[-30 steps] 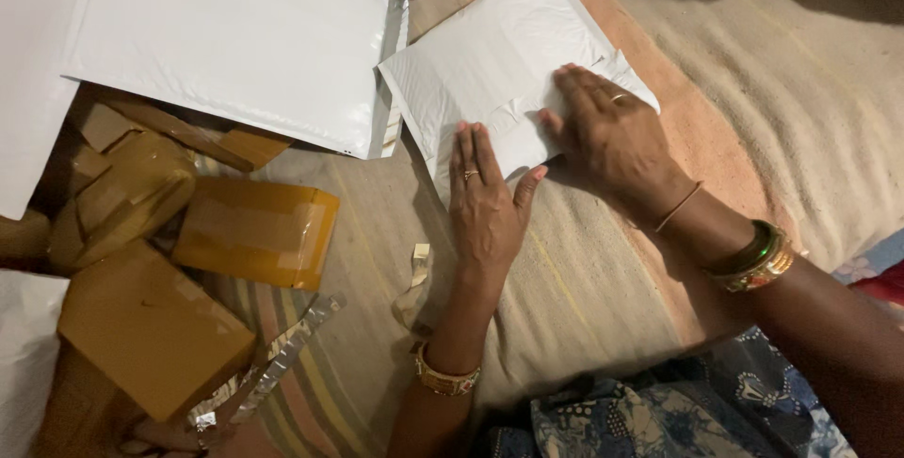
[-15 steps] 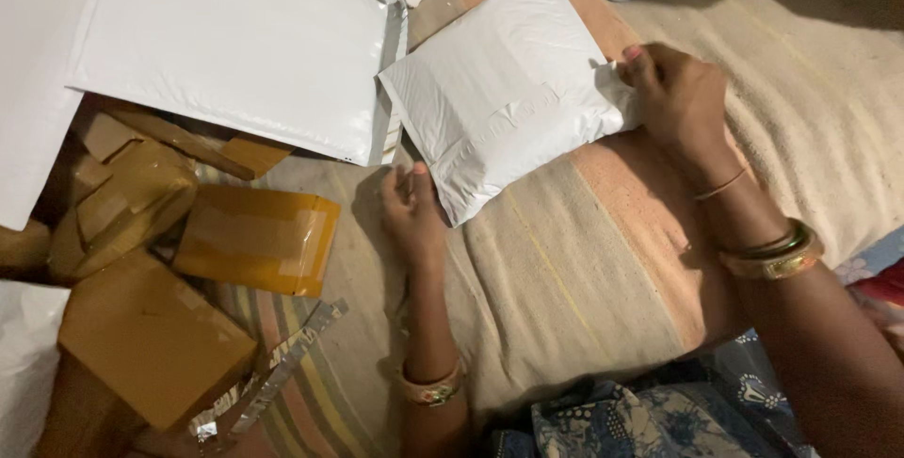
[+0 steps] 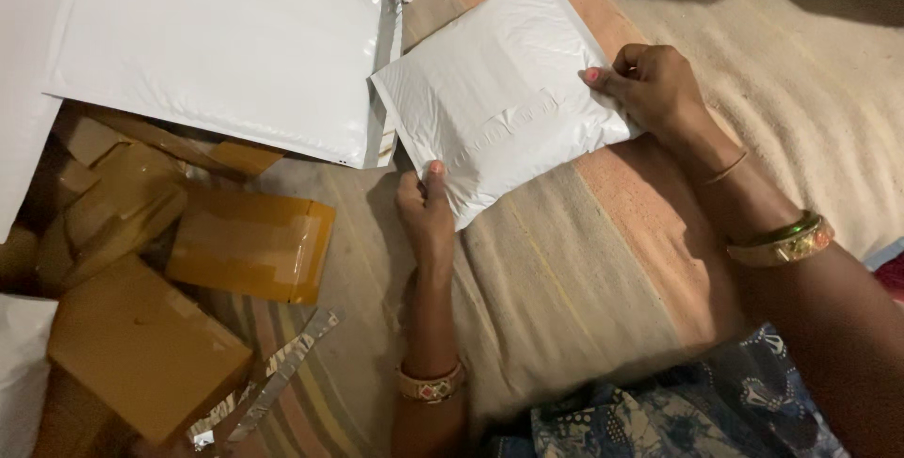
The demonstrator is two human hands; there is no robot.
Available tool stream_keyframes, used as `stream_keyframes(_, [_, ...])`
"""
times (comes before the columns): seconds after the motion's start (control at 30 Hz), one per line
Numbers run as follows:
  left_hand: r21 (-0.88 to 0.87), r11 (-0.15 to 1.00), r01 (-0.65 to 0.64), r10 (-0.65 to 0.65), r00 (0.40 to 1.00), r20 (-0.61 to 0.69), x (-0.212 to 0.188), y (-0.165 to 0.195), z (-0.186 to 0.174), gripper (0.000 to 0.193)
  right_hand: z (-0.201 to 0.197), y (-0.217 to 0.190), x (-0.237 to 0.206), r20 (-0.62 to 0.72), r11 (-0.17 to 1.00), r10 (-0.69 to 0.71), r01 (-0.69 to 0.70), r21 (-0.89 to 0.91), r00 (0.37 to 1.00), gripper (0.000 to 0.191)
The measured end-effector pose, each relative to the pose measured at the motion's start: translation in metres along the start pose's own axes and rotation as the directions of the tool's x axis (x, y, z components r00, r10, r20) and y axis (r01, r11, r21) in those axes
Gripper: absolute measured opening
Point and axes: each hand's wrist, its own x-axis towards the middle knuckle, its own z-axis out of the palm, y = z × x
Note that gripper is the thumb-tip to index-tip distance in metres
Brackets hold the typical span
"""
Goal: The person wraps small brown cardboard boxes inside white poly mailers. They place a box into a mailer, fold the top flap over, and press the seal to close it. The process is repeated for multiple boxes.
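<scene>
From the head camera I see a white padded mailer [image 3: 499, 100], filled and puffy, lying on a striped cloth [image 3: 584, 279] spread over the floor. My left hand [image 3: 426, 213] pinches its near corner, thumb on top and fingers curled beneath. My right hand [image 3: 654, 91] grips the right edge, fingers folded and thumb pressed on the surface. A larger flat white envelope [image 3: 217, 44] lies just beside the mailer on the left, its edge touching. Brown taped boxes [image 3: 250, 241] sit further left, with peeled strips of backing [image 3: 273, 378] near them. As I judge it, the slick plastic could slip from these two small grips, and the bulge inside may shift and tilt the mailer.
</scene>
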Motion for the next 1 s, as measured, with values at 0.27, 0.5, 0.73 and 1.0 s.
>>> stream_keyframes(0.27, [0.188,0.981,0.052,-0.06,0.998,0.034,0.012,-0.026,-0.01,0.066,0.001,0.016,0.01,-0.048,0.984,0.173,-0.174,-0.026,0.984,0.046])
stream_keyframes(0.5, [-0.338,0.883,0.325,-0.221,0.924,0.311,0.012,-0.015,-0.029,0.04,-0.022,-0.006,-0.01,0.103,0.956,0.18,-0.199,0.215,0.978,0.049])
stream_keyframes(0.73, [-0.094,0.967,0.236,-0.203,0.941,0.271,0.001,0.019,-0.021,0.036,-0.005,-0.011,-0.012,0.105,0.999,0.001,-0.006,0.049,0.994,0.038])
stream_keyframes(1.0, [0.136,0.991,-0.019,0.009,0.997,0.072,0.006,-0.014,-0.007,0.067,0.007,0.013,0.003,-0.064,0.992,0.11,-0.114,-0.057,0.992,0.049])
